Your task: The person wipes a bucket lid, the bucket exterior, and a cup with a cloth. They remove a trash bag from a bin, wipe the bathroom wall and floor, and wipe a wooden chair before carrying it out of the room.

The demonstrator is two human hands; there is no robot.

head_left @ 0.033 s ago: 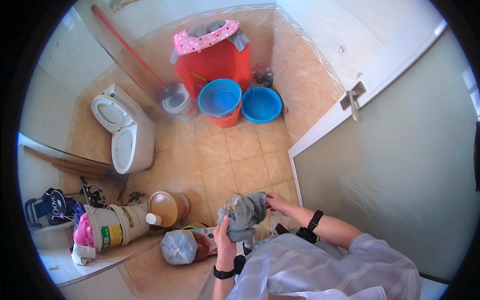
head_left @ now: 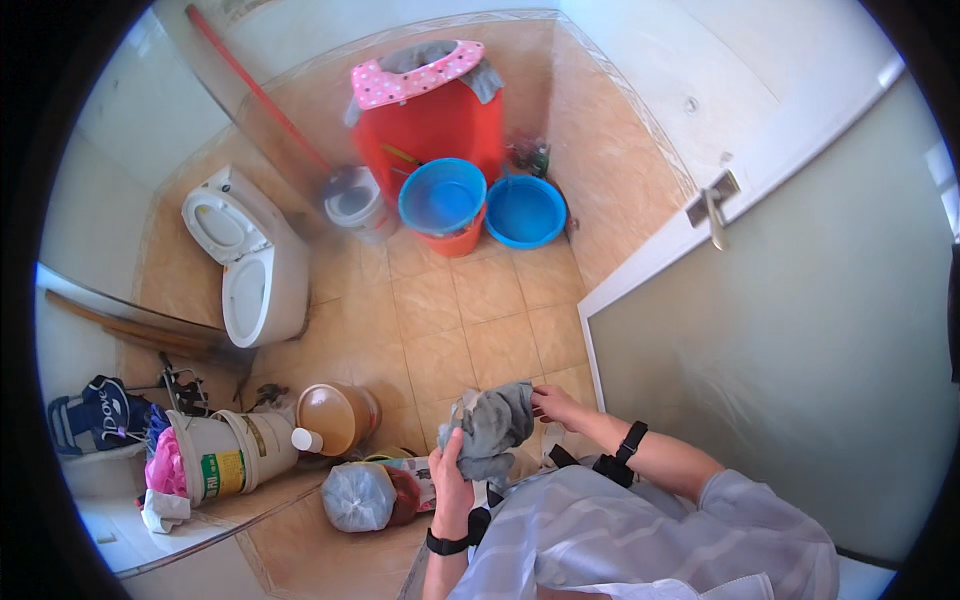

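A crumpled grey cloth hangs bunched between my two hands, above the tiled floor. My left hand grips its near left side, thumb up along the fabric. At the cloth's upper right edge, the fingers of my right hand are pinched together on the fabric. A small patch of lighter material shows at the cloth's left top. Part of what lies below the cloth is hidden by it.
Left of my hands stand a brown tub, a tied clear plastic bag and white buckets. Beyond are a toilet, blue basins and a large red tub. A frosted door is at right.
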